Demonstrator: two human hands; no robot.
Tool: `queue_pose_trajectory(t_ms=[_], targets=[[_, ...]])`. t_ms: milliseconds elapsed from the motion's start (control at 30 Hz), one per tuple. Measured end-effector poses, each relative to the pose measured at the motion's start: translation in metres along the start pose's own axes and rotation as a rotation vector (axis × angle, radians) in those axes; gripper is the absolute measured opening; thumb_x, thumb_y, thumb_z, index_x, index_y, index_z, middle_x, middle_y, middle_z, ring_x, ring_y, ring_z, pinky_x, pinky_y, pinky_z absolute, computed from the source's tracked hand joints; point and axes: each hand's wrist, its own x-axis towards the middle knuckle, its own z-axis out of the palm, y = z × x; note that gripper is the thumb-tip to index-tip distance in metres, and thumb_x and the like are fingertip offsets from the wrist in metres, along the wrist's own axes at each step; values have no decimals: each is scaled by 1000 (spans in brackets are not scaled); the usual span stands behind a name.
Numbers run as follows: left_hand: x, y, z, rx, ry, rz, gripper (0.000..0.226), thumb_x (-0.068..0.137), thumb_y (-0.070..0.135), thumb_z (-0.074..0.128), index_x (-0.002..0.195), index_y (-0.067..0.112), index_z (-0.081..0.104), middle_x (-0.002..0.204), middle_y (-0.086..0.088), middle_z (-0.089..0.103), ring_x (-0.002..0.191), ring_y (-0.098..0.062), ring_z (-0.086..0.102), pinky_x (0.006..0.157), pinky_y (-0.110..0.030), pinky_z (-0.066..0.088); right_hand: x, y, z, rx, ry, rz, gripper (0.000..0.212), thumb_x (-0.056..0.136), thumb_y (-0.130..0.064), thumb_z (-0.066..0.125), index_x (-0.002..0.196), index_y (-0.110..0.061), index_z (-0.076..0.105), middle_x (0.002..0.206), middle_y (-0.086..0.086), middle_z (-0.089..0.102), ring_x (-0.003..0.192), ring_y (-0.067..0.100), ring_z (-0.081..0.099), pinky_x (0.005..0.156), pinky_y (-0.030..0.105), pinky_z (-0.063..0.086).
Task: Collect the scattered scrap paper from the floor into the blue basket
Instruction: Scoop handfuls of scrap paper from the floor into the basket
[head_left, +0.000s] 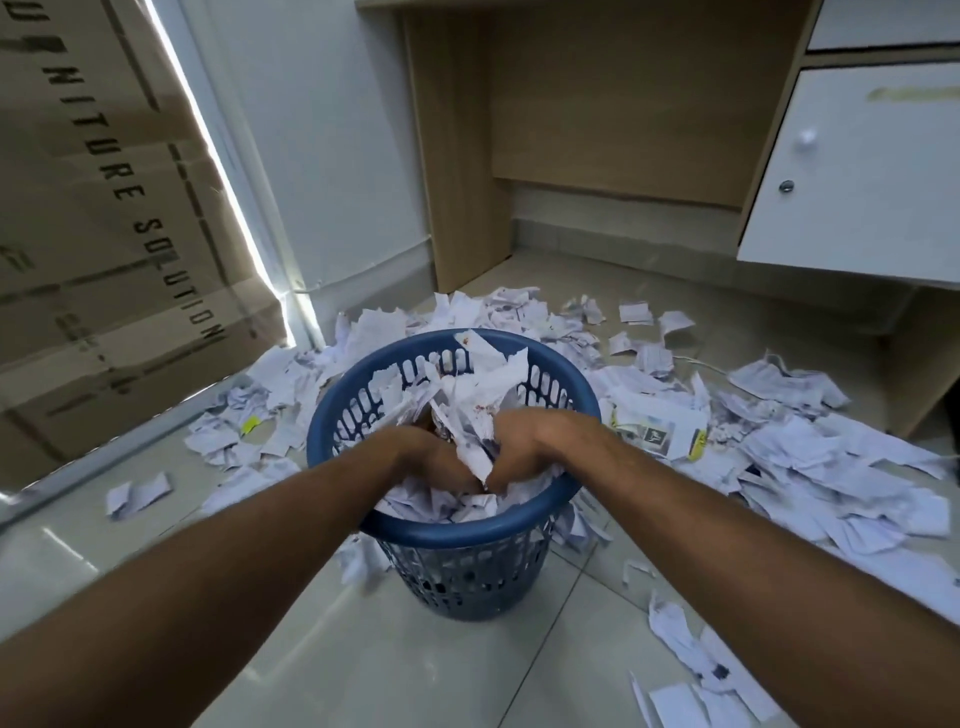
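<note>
A blue perforated basket (457, 535) stands on the tiled floor in the middle of the view, filled with torn white paper up to its rim. Both my hands are inside its mouth. My left hand (426, 454) and my right hand (524, 441) together grip a bunch of scrap paper (475, 415) that stands up between them, over the paper lying in the basket. Many more scraps of paper (779, 457) lie scattered on the floor behind and to the right of the basket, with several at the left (137, 492) and front right.
A large cardboard box (104, 234) leans at the left. A wooden desk (457, 156) with a white cabinet door (857, 171) stands behind. A thin white cable (696, 362) runs through the paper at the right. Glossy tile shows in front of the basket.
</note>
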Motion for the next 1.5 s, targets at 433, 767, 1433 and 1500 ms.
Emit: queue_pose_trajectory(t_ms=[433,767,1433,1500], targets=[[-36,-19,-9,-3,236,342,56,80,62,74,128,37,62,121,16,64,111,-12,58,100,-30,44,35,-6,26,-69,-47,-84,35,102,-32,48,133,-17,56,121,4,63,98,22,58,92,39,46],[-68,9,-3,202,875,241,109,61,82,73,142,22,32,141,-7,54,116,-27,58,97,-43,51,-3,4,0,40,303,-34,31,87,-32,73,89,-12,50,88,1,59,76,18,60,63,30,46],[-53,232,70,376,811,744,74,85,53,69,140,11,44,140,-9,51,123,-28,52,99,-38,43,-126,221,25,521,710,166,33,84,-28,71,115,-14,69,102,1,72,90,16,67,85,35,56],[-33,247,90,350,740,755,81,84,55,71,144,11,41,145,-9,48,128,-27,49,103,-36,40,-138,249,55,573,714,225,40,84,-31,72,120,-15,66,106,2,70,92,16,66,83,32,55]])
